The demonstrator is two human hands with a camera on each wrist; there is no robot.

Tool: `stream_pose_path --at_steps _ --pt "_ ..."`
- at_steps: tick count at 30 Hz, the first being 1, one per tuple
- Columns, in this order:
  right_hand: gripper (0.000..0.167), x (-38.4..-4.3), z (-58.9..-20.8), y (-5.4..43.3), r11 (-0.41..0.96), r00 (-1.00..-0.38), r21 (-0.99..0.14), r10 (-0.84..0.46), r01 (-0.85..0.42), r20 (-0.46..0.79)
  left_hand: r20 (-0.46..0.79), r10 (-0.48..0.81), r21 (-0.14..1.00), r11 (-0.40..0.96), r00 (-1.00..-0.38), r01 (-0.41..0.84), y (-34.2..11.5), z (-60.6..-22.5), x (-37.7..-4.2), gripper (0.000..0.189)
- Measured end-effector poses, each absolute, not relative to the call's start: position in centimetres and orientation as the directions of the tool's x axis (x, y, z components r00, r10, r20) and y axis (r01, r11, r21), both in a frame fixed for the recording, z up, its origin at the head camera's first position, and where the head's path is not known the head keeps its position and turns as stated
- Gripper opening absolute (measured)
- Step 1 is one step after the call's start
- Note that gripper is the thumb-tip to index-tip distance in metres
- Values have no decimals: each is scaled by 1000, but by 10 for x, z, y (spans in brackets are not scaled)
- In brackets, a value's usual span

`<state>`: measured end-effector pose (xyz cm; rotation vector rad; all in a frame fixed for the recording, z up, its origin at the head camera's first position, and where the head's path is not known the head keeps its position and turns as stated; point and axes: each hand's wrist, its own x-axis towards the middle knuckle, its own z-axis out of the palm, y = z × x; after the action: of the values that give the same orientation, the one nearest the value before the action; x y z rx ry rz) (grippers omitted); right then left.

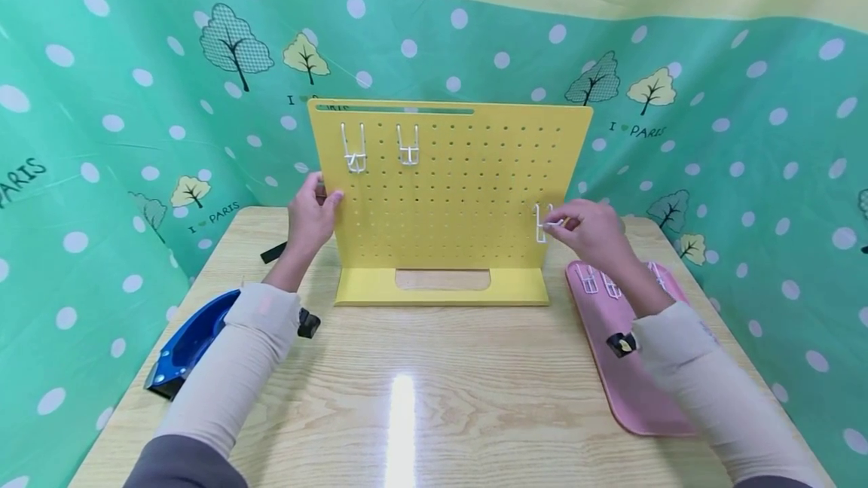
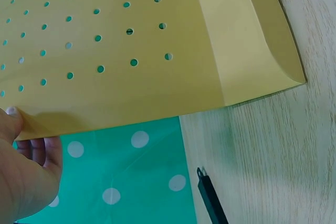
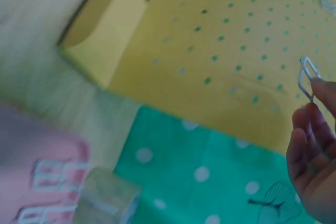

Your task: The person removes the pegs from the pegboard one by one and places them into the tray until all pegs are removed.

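A yellow pegboard [image 1: 441,228] stands upright on its flat base in the head view. My left hand [image 1: 313,217] grips its left edge, thumb in front and fingers behind. Close to the board's right edge, my right hand [image 1: 590,232] pinches a white wire hook [image 1: 540,224] between thumb and fingertips. The same hook [image 3: 307,77] overlaps the board's face in the right wrist view; I cannot tell whether its prongs sit in the holes. Two more white wire hooks, one at the upper left [image 1: 355,149] and another beside it [image 1: 408,147], hang on the board.
A pink tray [image 1: 644,398] at the right holds several white wire hooks [image 1: 588,281], partly behind my right forearm. Beside it in the right wrist view is a beige rounded object [image 3: 107,198]. At left lie a blue container [image 1: 203,330] and a slim black item [image 2: 211,198].
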<state>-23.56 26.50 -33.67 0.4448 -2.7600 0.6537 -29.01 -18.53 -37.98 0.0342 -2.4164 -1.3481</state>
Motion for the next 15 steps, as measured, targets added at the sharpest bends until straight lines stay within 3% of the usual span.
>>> stream_pose_path --at_steps 8,15 --pt "12 -226 -357 309 851 -954 -432 -252 -297 160 327 -204 823 542 -923 172 -185 -380 -291 31" --pt "14 -218 -386 344 883 -963 -392 -267 -258 34 322 -199 826 537 -926 172 -184 -380 -292 31"
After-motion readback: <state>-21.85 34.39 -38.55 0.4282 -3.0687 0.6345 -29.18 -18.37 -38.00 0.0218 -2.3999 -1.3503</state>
